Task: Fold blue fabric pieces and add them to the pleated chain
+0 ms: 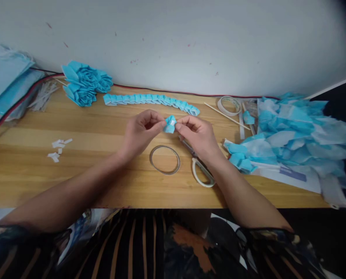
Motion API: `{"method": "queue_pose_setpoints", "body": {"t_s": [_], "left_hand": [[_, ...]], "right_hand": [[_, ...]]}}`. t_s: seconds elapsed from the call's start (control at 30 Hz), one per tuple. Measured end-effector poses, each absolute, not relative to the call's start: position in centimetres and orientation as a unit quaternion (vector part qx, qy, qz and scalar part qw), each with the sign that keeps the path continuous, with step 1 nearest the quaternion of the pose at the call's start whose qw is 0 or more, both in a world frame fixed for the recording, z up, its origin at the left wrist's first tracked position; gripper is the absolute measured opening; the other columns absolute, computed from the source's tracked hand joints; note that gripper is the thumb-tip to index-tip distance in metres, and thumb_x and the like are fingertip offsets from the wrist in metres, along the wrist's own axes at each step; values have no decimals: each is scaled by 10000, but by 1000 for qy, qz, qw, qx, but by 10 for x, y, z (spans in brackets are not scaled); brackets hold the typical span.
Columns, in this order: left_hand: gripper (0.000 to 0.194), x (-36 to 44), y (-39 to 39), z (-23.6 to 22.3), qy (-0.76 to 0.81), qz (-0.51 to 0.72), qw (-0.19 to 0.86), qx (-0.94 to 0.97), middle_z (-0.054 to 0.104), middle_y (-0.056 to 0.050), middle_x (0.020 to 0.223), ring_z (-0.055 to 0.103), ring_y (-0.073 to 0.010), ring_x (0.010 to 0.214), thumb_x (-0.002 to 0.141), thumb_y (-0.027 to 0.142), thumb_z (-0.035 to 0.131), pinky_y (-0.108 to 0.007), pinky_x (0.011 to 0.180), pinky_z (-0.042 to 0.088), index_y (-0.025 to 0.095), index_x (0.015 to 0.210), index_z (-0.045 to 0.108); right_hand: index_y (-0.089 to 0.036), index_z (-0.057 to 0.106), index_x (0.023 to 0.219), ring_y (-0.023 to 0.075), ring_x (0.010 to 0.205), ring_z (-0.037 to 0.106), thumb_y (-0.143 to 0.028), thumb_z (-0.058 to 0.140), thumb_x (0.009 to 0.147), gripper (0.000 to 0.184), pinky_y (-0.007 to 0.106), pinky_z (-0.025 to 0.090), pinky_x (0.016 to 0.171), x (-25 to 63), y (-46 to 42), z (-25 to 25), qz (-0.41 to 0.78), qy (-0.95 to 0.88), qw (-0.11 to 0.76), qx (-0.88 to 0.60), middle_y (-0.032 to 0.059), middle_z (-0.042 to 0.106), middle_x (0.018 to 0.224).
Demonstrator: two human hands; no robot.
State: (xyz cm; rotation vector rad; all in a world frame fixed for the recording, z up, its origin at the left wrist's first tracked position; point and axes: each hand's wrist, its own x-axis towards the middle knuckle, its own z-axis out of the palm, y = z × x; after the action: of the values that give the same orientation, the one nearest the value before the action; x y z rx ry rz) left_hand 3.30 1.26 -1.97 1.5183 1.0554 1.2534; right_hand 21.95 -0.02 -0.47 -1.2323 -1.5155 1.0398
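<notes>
Between my two hands, over the middle of the table, is a small folded blue petal (169, 126) with a white patch on its face. My left hand (143, 130) pinches its left edge between thumb and fingertips. From the other side, my right hand (196, 131) pinches the right edge. A grey ring (165, 159) lies on the wood below the petal. Scissors with white handles (202, 174) rest partly hidden under my right hand and wrist. Just beyond my hands runs a curved row of similar folded blue pieces (149, 100).
Blue flowers (84, 83) lie at the back left, near packed blue sheets (7, 77). White scraps (56, 149) sit at left. A tape roll (229, 106) and a thin stick (226, 115) are right of centre. Crumpled blue material (295, 131) heaps at the right.
</notes>
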Motion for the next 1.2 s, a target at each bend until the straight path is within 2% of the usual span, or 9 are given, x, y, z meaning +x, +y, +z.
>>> {"method": "queue_pose_setpoints", "body": {"t_s": [0.17,0.37,0.6,0.83,1.07,1.2], "left_hand": [[128,31,10,-16,430,488,334,682,671,-4,699,551,-123,631,852,301,731,-266,594,434,193,786,716],[126,29,10,-16,392,490,209,751,641,0,657,571,-145,668,880,221,695,-310,688,456,219,767,750],[137,28,12,-18,394,473,195,764,660,-2,669,569,-149,666,884,194,689,-316,686,453,223,763,745],[138,28,12,-19,397,462,186,771,658,3,680,571,-145,663,906,212,674,-307,674,437,219,785,739],[133,27,12,-20,372,461,149,791,637,1,682,561,-149,664,909,179,665,-310,668,425,217,813,750],[112,26,13,-21,373,450,129,801,640,-8,692,569,-160,688,918,214,675,-315,664,426,224,842,757]], "right_hand": [[-195,688,787,111,614,495,-340,704,822,150,271,384,584,220,0,-7,447,-600,451,-486,-28,584,670],[-189,685,788,103,585,478,-350,700,826,165,273,372,569,219,-1,-5,445,-617,431,-485,-32,575,662],[-186,707,811,118,666,526,-365,659,870,194,278,414,626,218,-2,-4,430,-637,431,-472,-4,638,740],[-203,659,824,125,673,535,-340,687,800,141,274,415,615,216,0,-9,416,-640,435,-477,-13,632,741],[-203,646,809,128,662,537,-305,658,779,107,283,416,625,218,0,-8,416,-642,424,-485,-19,624,722],[-204,648,813,126,657,538,-303,655,780,104,285,414,625,217,0,-10,415,-644,427,-480,-21,624,718]]}}
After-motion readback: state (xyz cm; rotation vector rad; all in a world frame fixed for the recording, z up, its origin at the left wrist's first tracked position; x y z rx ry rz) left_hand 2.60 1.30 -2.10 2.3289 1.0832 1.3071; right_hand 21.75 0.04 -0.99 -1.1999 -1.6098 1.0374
